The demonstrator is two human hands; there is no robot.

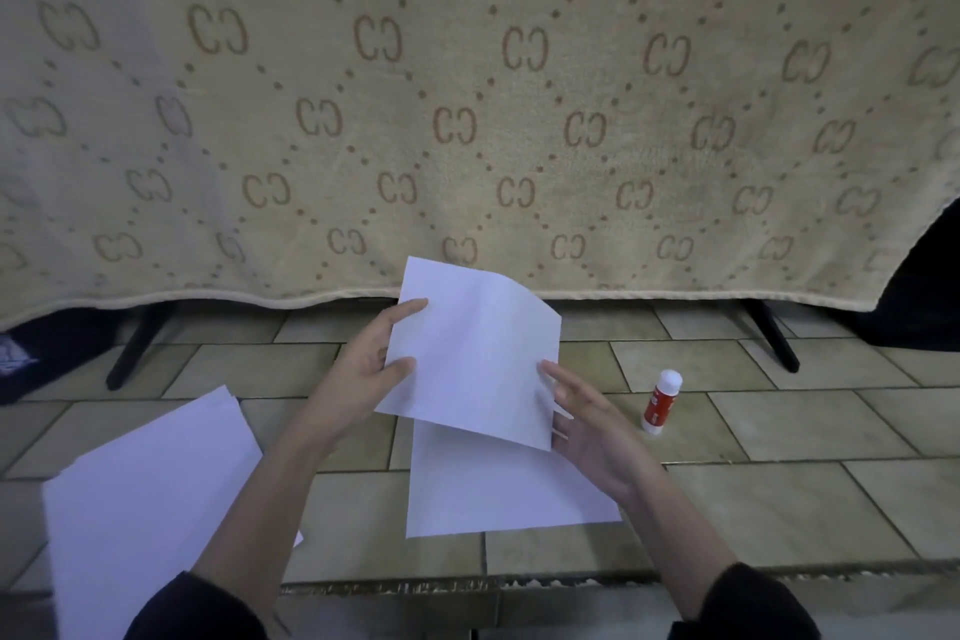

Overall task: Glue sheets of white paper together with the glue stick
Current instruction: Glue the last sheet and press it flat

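Note:
A white sheet [475, 353] is lifted above the tiled surface, slightly curved. My left hand [369, 364] pinches its left edge between thumb and fingers. My right hand [587, 416] is at its lower right corner, thumb on top and fingers underneath. Directly below the held sheet a second white sheet [498, 489] lies flat on the tiles. A small stack of white sheets [150, 499] lies at the lower left, partly under my left forearm. The glue stick [661, 401], red with a white cap, stands upright on the tiles to the right of my right hand.
A beige patterned towel [467, 120] hangs over a rack with black legs [774, 333] right behind the work spot. The surface is beige tile [805, 421], with a step edge near me. A dark object [21, 359] sits at the far left.

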